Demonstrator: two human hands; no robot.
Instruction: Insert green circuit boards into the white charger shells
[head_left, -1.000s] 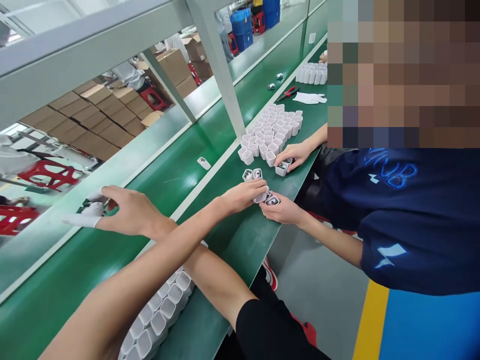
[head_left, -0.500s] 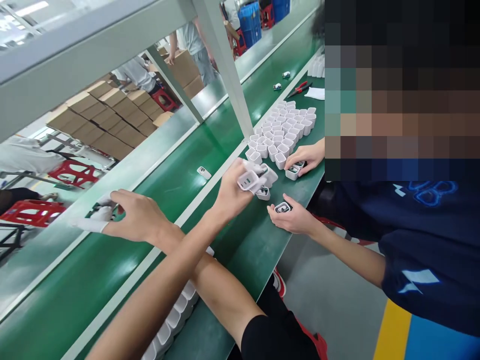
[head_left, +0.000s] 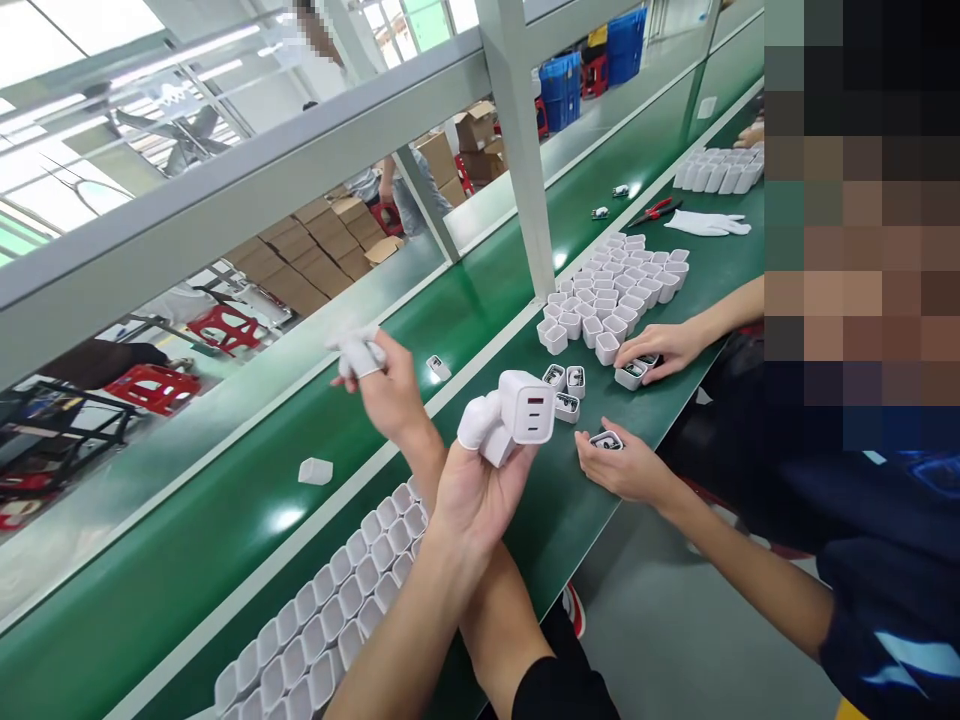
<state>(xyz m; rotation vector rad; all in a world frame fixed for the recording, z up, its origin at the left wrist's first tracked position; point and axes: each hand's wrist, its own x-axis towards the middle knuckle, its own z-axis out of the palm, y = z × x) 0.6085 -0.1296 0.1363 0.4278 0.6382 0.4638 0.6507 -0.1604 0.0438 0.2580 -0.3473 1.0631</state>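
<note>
The left hand (head_left: 476,495) is near the middle of the view, palm turned up, fingers and thumb closed around a three-port charger housing (head_left: 528,410), whose port face, with one red-lined slot and two narrow dark ones, points toward the camera. A second charger housing (head_left: 497,447) is pressed in the same grip, just below the first at its 7 o'clock. White finger cots (head_left: 475,420) cover fingertips of this hand.

The right hand (head_left: 391,392) is at the left hand's 10 o'clock, its forearm passing behind the left one, over the green conveyor belt (head_left: 150,600). Its fingers are bent and wear white covers; I cannot tell whether they pinch anything.

From the left hand, a closed-looking white housing (head_left: 316,471) lies on the belt at 9 o'clock, and a housing with a dark opening (head_left: 439,368) lies there at 11. Rows of open white shells (head_left: 330,620) stand at 8 o'clock. At 2 o'clock, three board-filled housings (head_left: 566,405) stand close together. A co-worker's nearer hand (head_left: 634,468) cradles another filled housing (head_left: 606,440) at 3 o'clock, while the farther hand (head_left: 667,350) rests on filled housings (head_left: 631,376) at 2, beside a cluster of open shells (head_left: 611,290). Red-handled pliers (head_left: 654,212) lie at 1 o'clock, next to a white glove (head_left: 709,223)
</note>
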